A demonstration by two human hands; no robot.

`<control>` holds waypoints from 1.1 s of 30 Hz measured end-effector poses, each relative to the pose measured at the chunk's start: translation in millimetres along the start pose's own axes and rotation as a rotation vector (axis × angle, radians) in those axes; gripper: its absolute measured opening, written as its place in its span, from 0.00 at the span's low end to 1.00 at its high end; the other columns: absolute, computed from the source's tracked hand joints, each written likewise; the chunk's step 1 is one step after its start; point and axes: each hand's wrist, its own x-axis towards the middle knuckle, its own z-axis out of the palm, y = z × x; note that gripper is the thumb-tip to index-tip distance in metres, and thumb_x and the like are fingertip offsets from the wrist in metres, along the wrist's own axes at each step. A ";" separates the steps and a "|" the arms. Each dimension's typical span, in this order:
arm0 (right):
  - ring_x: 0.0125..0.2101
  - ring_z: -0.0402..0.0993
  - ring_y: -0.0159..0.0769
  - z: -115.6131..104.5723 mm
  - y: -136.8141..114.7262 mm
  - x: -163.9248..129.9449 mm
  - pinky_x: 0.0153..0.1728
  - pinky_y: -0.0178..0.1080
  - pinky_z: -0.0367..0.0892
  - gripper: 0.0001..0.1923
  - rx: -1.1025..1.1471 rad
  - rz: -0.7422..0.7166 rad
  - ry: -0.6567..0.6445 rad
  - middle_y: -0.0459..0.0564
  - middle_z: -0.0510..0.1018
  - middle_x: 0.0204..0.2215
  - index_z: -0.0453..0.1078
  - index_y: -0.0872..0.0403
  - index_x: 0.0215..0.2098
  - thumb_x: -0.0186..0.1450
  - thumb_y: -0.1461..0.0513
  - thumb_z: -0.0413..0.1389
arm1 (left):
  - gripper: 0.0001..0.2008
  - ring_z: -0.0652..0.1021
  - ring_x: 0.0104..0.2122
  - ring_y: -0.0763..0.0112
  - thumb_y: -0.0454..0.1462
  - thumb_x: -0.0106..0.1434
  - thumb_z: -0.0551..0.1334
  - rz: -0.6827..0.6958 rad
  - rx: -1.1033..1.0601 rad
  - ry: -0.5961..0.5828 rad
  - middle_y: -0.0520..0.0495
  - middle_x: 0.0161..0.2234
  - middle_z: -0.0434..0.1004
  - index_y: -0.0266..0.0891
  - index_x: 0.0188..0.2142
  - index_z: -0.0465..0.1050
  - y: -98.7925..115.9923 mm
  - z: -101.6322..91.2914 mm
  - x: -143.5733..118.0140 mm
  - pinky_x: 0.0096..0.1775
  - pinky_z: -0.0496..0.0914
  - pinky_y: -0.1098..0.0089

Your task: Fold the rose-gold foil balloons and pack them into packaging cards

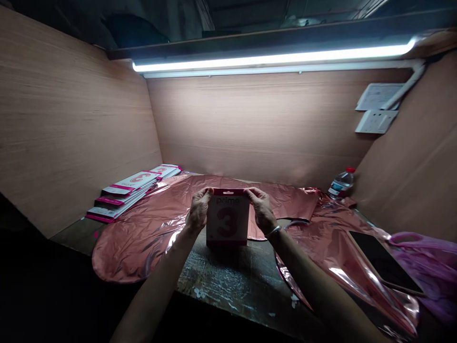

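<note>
Upright in front of me is a flat white packet (228,221) with pink edges, a large pink 3 and a hang hole at its top. My left hand (200,209) pinches its upper left corner. The upper right corner is between the thumb and fingers of my right hand (262,208), which wears a bracelet on the wrist. Shiny rose-coloured foil balloons (139,243) lie flat behind and on both sides of the packet. Whether the packet's lower edge touches the table (221,281) I cannot tell.
Several similar packets (132,186) are stacked at the left wall. On the right lie a phone (385,262) and a purple plastic bag (428,267). A water bottle (342,183) stands in the back right corner. A lit tube lamp (271,57) crosses above, and sockets (376,121) are on the wall.
</note>
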 end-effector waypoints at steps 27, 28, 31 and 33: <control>0.30 0.67 0.35 -2.1 2.3 -0.5 0.34 0.37 0.59 0.22 -0.158 0.024 0.011 0.47 0.77 0.26 0.74 0.53 0.26 0.50 0.44 0.63 | 0.20 0.71 0.22 0.73 0.50 0.50 0.72 0.003 0.031 0.062 0.54 0.19 0.70 0.36 0.24 0.70 -2.4 -0.5 -1.0 0.27 0.65 0.73; 0.29 0.67 0.34 -2.2 3.1 -0.7 0.33 0.37 0.60 0.22 -0.163 0.024 -0.001 0.47 0.77 0.26 0.74 0.54 0.27 0.50 0.44 0.63 | 0.21 0.71 0.21 0.73 0.50 0.50 0.72 -0.001 0.030 0.062 0.54 0.19 0.70 0.37 0.24 0.69 -2.1 -1.1 -0.9 0.27 0.65 0.73; 0.28 0.67 0.34 -0.3 0.5 -3.3 0.33 0.37 0.61 0.21 -0.180 -0.008 -0.036 0.47 0.77 0.24 0.75 0.54 0.25 0.50 0.45 0.64 | 0.22 0.69 0.19 0.75 0.50 0.49 0.72 0.013 0.028 0.087 0.55 0.18 0.69 0.37 0.23 0.67 -1.1 -1.8 -0.6 0.25 0.64 0.73; 0.29 0.69 0.35 3.0 -7.1 -9.9 0.35 0.38 0.62 0.19 -0.177 -0.059 -0.031 0.46 0.78 0.24 0.75 0.54 0.25 0.52 0.47 0.64 | 0.22 0.69 0.19 0.76 0.51 0.50 0.72 0.027 0.021 0.103 0.56 0.19 0.69 0.37 0.24 0.67 -0.1 0.0 -2.5 0.26 0.64 0.73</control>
